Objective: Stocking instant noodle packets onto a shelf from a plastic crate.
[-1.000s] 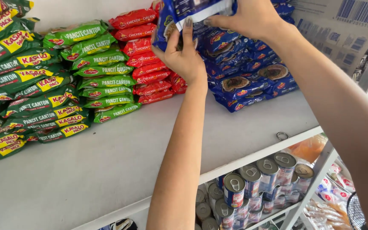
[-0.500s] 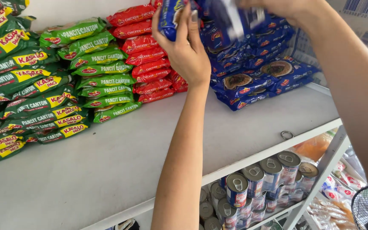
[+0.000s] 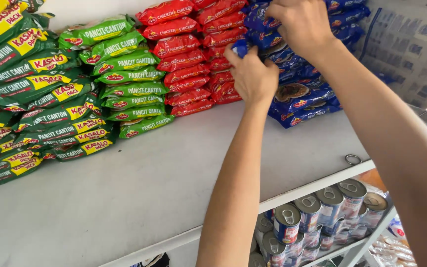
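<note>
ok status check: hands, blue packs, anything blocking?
Left hand and right hand both gripping blue noodle packs at the stack top. Red packs press against the stack's left side. Shelf in front bare.

Two hands (image 3: 253, 74), four stacks of noodle packets (image 3: 124, 74), about eight ring-pull cans (image 3: 322, 207), one metal ring (image 3: 353, 159)

Both hands work at the stack of blue packets (image 3: 302, 94) on the white shelf (image 3: 139, 193). The left hand (image 3: 253, 76) presses against the stack's left face, beside the red packets (image 3: 189, 49). The right hand (image 3: 305, 24) grips packets at the top. Green packets (image 3: 124, 74) lie further left; cans (image 3: 317, 212) stand on the shelf below.
</note>
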